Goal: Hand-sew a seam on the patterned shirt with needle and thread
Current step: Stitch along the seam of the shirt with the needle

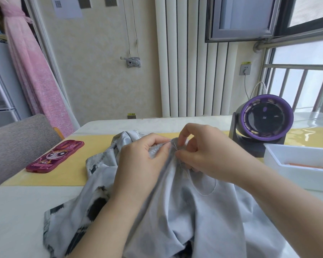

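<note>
The patterned shirt (185,207), pale grey with black-and-white patches, lies bunched on the table in front of me, inside out. My left hand (140,161) grips a raised fold of its ribbed grey edge between thumb and fingers. My right hand (203,151) is just right of that fold and pinches the thin silver needle (174,146), which stands at the fabric edge between both hands. A fine thread (209,192) loops down over the cloth below my right hand.
A pink cartoon phone case (54,157) lies on the yellow table runner (50,175) at left. A purple-ringed desk fan (265,120) stands at right, with a white tray (298,164) in front of it. A grey chair back (17,144) is at far left.
</note>
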Motion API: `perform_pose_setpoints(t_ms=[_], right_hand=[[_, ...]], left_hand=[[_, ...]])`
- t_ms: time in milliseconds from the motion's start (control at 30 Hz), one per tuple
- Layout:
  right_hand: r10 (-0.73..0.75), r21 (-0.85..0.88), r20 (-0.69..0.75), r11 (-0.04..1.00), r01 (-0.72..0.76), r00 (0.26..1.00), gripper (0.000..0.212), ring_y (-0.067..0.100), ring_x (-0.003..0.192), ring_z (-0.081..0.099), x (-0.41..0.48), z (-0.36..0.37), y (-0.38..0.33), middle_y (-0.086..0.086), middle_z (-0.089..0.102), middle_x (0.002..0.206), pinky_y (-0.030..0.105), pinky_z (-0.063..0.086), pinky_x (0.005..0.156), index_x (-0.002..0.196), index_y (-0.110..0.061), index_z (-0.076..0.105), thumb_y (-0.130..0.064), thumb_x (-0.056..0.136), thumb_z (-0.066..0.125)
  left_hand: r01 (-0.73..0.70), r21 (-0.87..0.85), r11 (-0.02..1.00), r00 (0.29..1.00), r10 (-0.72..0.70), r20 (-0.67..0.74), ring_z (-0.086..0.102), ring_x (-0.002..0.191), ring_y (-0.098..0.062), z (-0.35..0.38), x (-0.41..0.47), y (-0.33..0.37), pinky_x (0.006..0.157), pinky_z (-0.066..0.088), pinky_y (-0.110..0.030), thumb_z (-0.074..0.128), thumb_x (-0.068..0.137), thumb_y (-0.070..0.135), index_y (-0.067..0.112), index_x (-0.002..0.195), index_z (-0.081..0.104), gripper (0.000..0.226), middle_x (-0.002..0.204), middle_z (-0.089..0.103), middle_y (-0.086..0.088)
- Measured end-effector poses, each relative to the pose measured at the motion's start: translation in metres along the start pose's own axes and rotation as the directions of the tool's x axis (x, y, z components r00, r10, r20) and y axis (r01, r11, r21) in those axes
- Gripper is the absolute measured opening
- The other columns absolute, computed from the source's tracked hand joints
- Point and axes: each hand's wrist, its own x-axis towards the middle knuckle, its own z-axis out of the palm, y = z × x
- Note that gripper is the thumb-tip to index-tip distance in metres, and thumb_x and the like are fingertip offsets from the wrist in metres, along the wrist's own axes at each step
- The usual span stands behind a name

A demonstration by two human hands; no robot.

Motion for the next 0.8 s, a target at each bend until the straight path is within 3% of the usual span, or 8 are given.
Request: perform_pose_setpoints(t_ms=[100,300,400,500,667,800], right_hand=[[0.008,0.093,-0.019,0.996,-0.006,1.000,0.015,0.002,0.043,0.050,0.001,0.004,0.000,-0.010,0.059,0.052,0.015,0.039,0.045,0.078,-0.024,0.050,-0.014,0.083,0.060],[0.064,0.301,-0.015,0.952,-0.056,0.998,0.013,0.009,0.043,0.052,0.004,0.008,0.000,-0.002,0.059,0.049,0.024,0.046,0.049,0.079,-0.013,0.049,-0.006,0.085,0.059],[0.052,0.413,0.041,0.908,-0.064,0.998,0.015,0.011,0.048,0.054,0.005,0.004,0.001,-0.001,0.062,0.055,0.022,0.046,0.050,0.076,-0.013,0.054,-0.009,0.086,0.063],[-0.014,0.468,0.155,0.881,-0.061,0.988,0.011,0.010,0.057,0.058,0.004,-0.004,0.001,0.003,0.067,0.066,0.019,0.046,0.055,0.075,-0.015,0.062,-0.014,0.083,0.069],[-0.142,0.475,0.261,0.880,0.001,0.955,0.012,0.011,0.075,0.066,0.002,-0.012,0.001,0.006,0.072,0.084,0.021,0.053,0.072,0.084,-0.015,0.069,-0.006,0.077,0.074],[-0.165,0.362,0.165,0.927,0.096,0.972,0.012,0.014,0.076,0.068,0.002,-0.009,0.002,0.001,0.073,0.083,0.022,0.055,0.073,0.083,-0.018,0.069,-0.007,0.080,0.073]], left_hand=[[-0.104,0.097,0.990,0.992,0.110,-0.067,0.057,0.078,0.016,0.002,0.000,-0.003,0.068,0.039,-0.002,0.065,0.081,0.022,0.022,0.084,0.074,0.009,0.070,0.062,0.031],[-0.176,0.153,0.972,0.980,0.188,-0.070,0.057,0.081,0.014,0.006,-0.001,-0.005,0.071,0.038,-0.001,0.065,0.081,0.019,0.022,0.085,0.074,0.010,0.079,0.068,0.020],[0.016,-0.066,0.998,0.999,-0.018,-0.033,0.061,0.079,0.010,0.008,0.000,-0.005,0.070,0.040,-0.003,0.068,0.085,0.016,0.025,0.083,0.072,0.011,0.077,0.070,0.021],[0.222,-0.271,0.937,0.974,-0.223,0.026,0.066,0.082,0.000,0.007,0.002,-0.005,0.076,0.047,-0.013,0.065,0.087,0.016,0.029,0.080,0.069,0.015,0.080,0.073,0.013],[0.301,-0.396,0.868,0.948,-0.316,0.029,0.068,0.091,-0.017,0.007,0.004,-0.009,0.091,0.052,-0.042,0.065,0.087,0.018,0.024,0.084,0.071,0.009,0.087,0.074,0.001],[0.284,-0.420,0.862,0.954,-0.299,0.030,0.069,0.091,-0.019,0.008,0.003,-0.008,0.090,0.052,-0.043,0.064,0.088,0.017,0.024,0.082,0.071,0.011,0.087,0.074,0.001]])
